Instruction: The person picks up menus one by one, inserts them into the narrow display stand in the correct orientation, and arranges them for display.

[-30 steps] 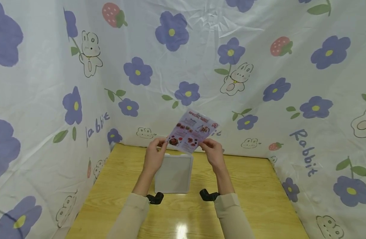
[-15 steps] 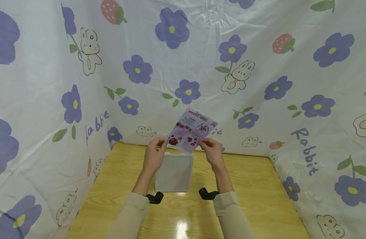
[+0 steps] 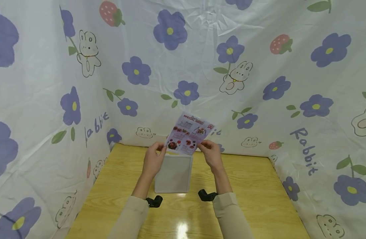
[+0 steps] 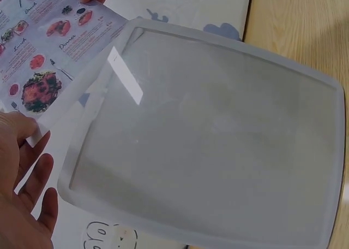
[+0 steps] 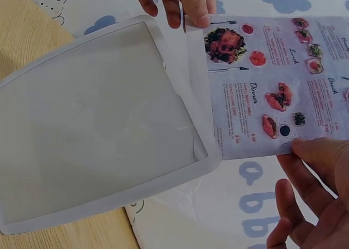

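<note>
A printed menu sheet (image 3: 189, 132) with food pictures is held up between both hands, tilted in the head view. My left hand (image 3: 154, 158) pinches its lower left corner between thumb and fingers. My right hand (image 3: 211, 153) pinches the right edge near the bottom. Just below the sheet is a white-rimmed sign frame (image 3: 173, 174) with a pale grey panel. In the right wrist view the menu's white lower margin (image 5: 197, 69) lies right at the frame's slotted top edge (image 5: 177, 88). The left wrist view shows the thumb (image 4: 20, 124) on the sheet's corner.
A wooden table (image 3: 242, 186) carries the frame. White cloth (image 3: 159, 66) printed with flowers and rabbits hangs at the back and both sides. Black wrist cameras (image 3: 154, 201) sit on both wrists at the cuffs.
Both hands have brought the menu sheet slightly left and down towards the frame's top edge, and it leans a little less. The frame stays in its place.
</note>
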### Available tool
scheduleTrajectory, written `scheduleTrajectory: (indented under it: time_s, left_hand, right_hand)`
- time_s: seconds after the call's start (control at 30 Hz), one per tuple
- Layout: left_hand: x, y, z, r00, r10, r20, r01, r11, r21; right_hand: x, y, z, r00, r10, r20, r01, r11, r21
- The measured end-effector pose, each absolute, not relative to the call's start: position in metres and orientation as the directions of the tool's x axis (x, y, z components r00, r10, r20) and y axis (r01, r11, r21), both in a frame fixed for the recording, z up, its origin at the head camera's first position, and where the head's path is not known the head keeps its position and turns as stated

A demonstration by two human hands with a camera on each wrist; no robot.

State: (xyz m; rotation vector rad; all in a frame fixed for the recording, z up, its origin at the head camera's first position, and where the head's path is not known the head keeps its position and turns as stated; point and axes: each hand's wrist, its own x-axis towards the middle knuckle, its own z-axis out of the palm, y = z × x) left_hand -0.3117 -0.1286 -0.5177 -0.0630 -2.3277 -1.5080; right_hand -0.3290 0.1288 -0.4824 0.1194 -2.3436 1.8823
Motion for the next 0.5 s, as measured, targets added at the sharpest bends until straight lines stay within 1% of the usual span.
scheduleTrajectory:
  time_s: [0.5]
  left_hand:
    - [-0.3116, -0.1322, -0.5276, -0.924, -0.189, 0.333, 0.208, 0.483, 0.851]
  right_hand:
    - [-0.3315, 0.1235, -0.4853, -0.986, 0.017, 0.168, -0.159, 0.238, -0.958]
